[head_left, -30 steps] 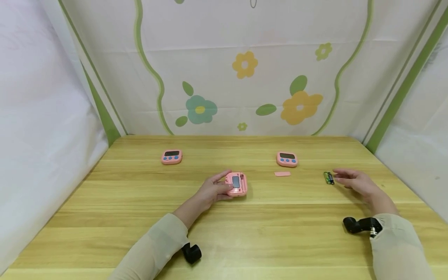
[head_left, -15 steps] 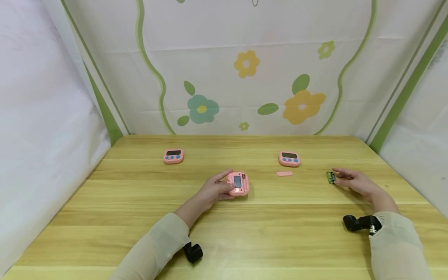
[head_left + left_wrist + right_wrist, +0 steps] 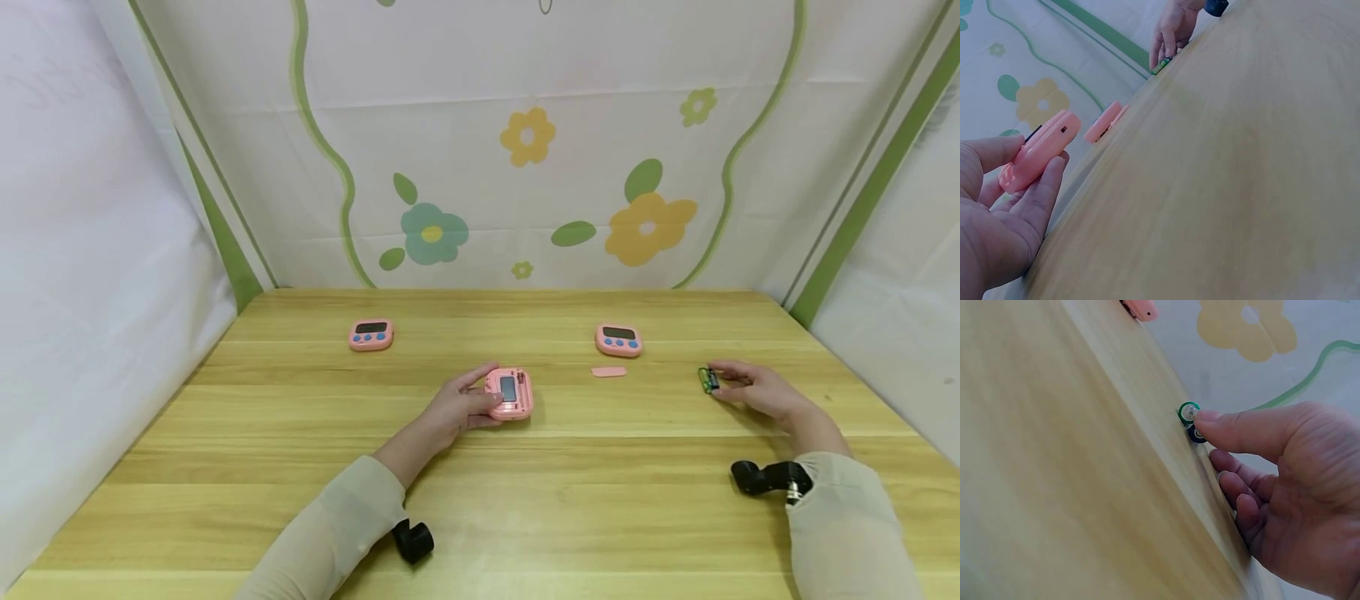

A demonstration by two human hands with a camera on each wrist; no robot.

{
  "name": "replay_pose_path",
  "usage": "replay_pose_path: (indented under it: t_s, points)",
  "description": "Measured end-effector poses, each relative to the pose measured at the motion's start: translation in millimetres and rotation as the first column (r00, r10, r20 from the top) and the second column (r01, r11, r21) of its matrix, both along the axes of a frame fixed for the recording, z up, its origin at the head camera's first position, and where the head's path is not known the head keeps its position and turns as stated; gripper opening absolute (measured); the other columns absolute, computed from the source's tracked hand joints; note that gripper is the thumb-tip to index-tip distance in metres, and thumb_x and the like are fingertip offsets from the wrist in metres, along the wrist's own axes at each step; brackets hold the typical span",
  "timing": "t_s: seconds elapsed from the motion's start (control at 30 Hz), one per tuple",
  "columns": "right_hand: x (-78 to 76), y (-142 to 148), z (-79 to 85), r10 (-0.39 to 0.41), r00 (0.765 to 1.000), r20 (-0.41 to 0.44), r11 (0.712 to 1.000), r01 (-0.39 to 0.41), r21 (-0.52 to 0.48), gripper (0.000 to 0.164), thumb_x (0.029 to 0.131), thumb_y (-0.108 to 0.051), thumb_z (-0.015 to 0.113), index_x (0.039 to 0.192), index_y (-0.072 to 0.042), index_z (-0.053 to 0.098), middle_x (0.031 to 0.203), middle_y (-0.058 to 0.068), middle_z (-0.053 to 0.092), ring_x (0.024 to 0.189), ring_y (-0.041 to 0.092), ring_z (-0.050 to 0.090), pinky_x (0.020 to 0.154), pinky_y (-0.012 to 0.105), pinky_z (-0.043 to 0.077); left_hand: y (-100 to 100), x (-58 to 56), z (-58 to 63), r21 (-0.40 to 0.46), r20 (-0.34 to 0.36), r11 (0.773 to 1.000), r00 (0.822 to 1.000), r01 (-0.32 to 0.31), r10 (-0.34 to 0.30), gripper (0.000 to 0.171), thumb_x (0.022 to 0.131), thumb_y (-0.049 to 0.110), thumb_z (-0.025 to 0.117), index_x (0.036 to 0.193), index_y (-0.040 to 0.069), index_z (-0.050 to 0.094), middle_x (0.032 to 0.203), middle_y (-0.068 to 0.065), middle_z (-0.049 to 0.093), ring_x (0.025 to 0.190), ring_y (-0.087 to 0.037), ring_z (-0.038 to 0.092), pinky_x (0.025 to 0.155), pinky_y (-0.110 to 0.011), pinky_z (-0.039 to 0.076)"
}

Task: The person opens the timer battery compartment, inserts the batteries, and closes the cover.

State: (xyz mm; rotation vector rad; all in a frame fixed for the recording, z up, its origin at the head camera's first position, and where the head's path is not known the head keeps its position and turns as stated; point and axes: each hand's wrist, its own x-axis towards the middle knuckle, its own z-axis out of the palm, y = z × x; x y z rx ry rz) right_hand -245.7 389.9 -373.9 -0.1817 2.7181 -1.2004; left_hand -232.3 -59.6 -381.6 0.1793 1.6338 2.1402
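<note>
In the head view my left hand (image 3: 461,404) holds a pink digital timer (image 3: 513,407), thumb on its back and fingers beneath. The timer's back shows an open battery slot along its right side. The left wrist view shows this timer (image 3: 1041,153) edge-on between thumb and fingers, raised above the table. Over to the right, my right hand (image 3: 761,393) pinches at a pair of small batteries (image 3: 708,381), one green and one dark, lying side by side. In the right wrist view its thumb presses the end of the green battery (image 3: 1189,412); the other fingertips are partly hidden.
Two more pink timers with blue buttons lie face up toward the back, one at the left (image 3: 371,335) and one at the right (image 3: 618,341). A pink battery cover (image 3: 609,372) lies in front of the right one. A flowered cloth (image 3: 480,167) hangs behind the wooden table (image 3: 570,500).
My right hand has closed in on the batteries, thumb and finger now at their ends, and they have tilted slightly. The left hand keeps holding the timer in place.
</note>
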Motion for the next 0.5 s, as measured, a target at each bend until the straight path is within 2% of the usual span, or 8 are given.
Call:
replay_pose_path:
  t_s: [0.33,0.43,0.5]
  points:
    - [1.3,-1.7,-2.0,-0.007,1.000,-0.014,1.000,0.008,0.013,0.066,0.082,-0.026,0.059,0.128,0.010,0.029,0.121,0.033,0.030,0.106,0.042,0.033,0.081,0.047,0.035,-0.2,1.4,1.3,-0.010,0.001,1.000,1.000,-0.004,0.004,0.059,0.081,0.000,0.057,0.134,0.012,0.033,0.108,-0.020,0.053,0.071,-0.019,0.059,0.069,-0.036,0.050]
    - [1.6,-2.1,-3.0,-0.019,0.999,-0.039,0.999,0.020,0.035,0.065,0.082,-0.026,0.060,0.127,0.011,0.031,0.119,0.031,0.034,0.103,0.038,0.037,0.078,0.038,0.038,-0.4,1.7,1.0,-0.012,-0.009,1.000,1.000,-0.002,0.002,0.059,0.081,0.001,0.057,0.134,0.011,0.032,0.109,-0.020,0.053,0.069,-0.018,0.058,0.070,-0.036,0.050]
    - [2.0,-2.2,-3.6,-0.036,0.998,-0.056,0.998,0.039,0.049,0.064,0.081,-0.026,0.060,0.126,0.011,0.033,0.116,0.028,0.038,0.097,0.030,0.041,0.074,0.030,0.040,-0.1,1.6,0.8,-0.011,-0.004,1.000,1.000,-0.001,0.001,0.059,0.081,0.001,0.057,0.134,0.012,0.033,0.108,-0.019,0.053,0.069,-0.017,0.058,0.070,-0.036,0.050]
